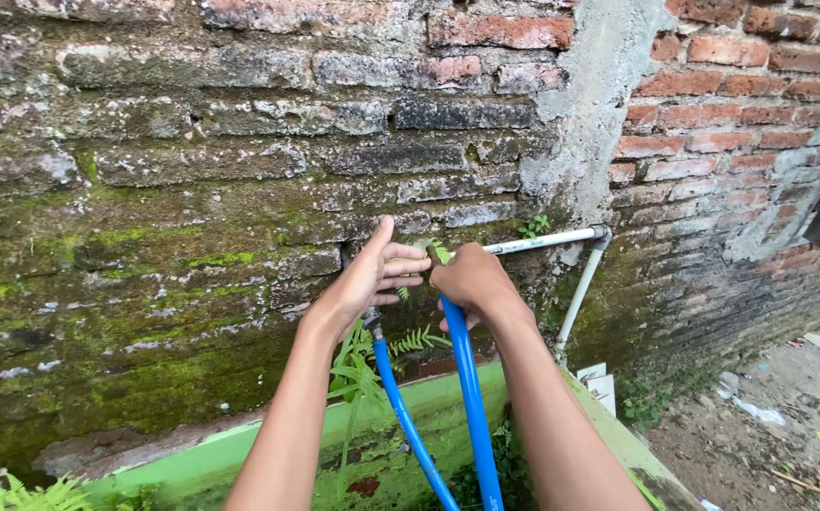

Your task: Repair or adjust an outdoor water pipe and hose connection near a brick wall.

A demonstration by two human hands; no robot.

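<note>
**Both hands at the wall tap, blue hose looped below**

Grip first: right hand is curled shut round the upper end of a blue flexible plastic hose, fist knuckles-up, w/ the hose coming out under the palm. Left hand is mostly open, fingers spread and pointing right, thumb up, palm against something at the wall; what it presses or holds is hidden behind the hand, so can't tell if it has hold of anything.

Why held so (judgement): the two hands meet at one spot on the mossy old brick wall, right where a thin white plastic pipe runs in from the right. Looks like a tap or fitting sits there, covered by the hands; one hand seems to steady, the other keeps the hose end up to it.

Hose direction: two blue runs show. The one under the right hand has its long axis near vertical, leaning slightly, end pointing up at the wall fitting, running down to the bottom edge. The second run hangs from just below the left wrist, slanting down-right toward the first.

Around: green ferns btwn the arms, a green-painted concrete trough rim below, bare littered ground at right.
</note>
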